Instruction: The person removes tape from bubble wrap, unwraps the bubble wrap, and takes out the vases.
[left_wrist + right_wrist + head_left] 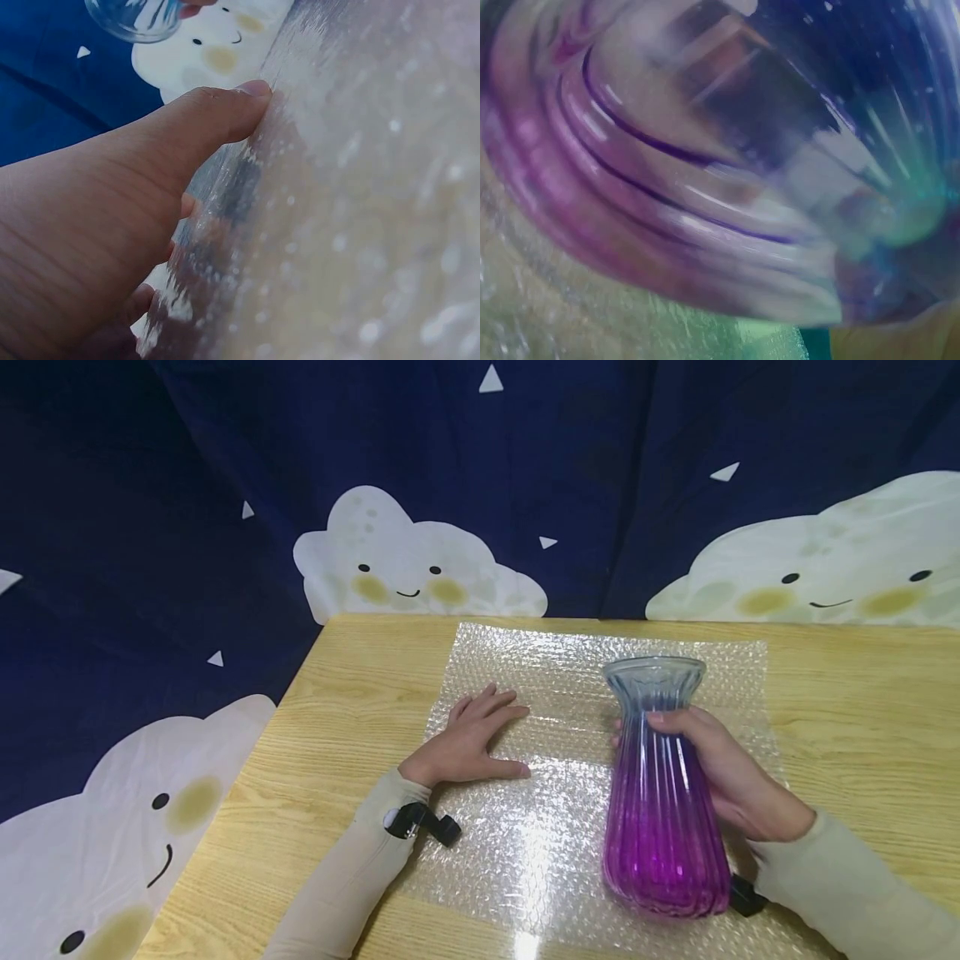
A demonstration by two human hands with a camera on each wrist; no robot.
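A ribbed glass vase (663, 802), clear blue at its flared rim and deep purple toward the base, is gripped near its neck by my right hand (731, 768). The thumb lies across the front of the neck, while the other fingers are mostly hidden behind the glass. Below it spreads a sheet of bubble wrap (562, 693). On the left part of that sheet rests my left hand (472, 739), fingers spread and thumb out. In the right wrist view the ribbed vase (667, 187) fills most of the picture, with bubble wrap (517, 285) beneath.
The wooden table (300, 777) shows around the bubble wrap. Behind and to the left hangs a dark blue curtain (450, 435) printed with smiling white clouds and small triangles. Each wrist carries a black strap mount, such as the left mount (420, 822).
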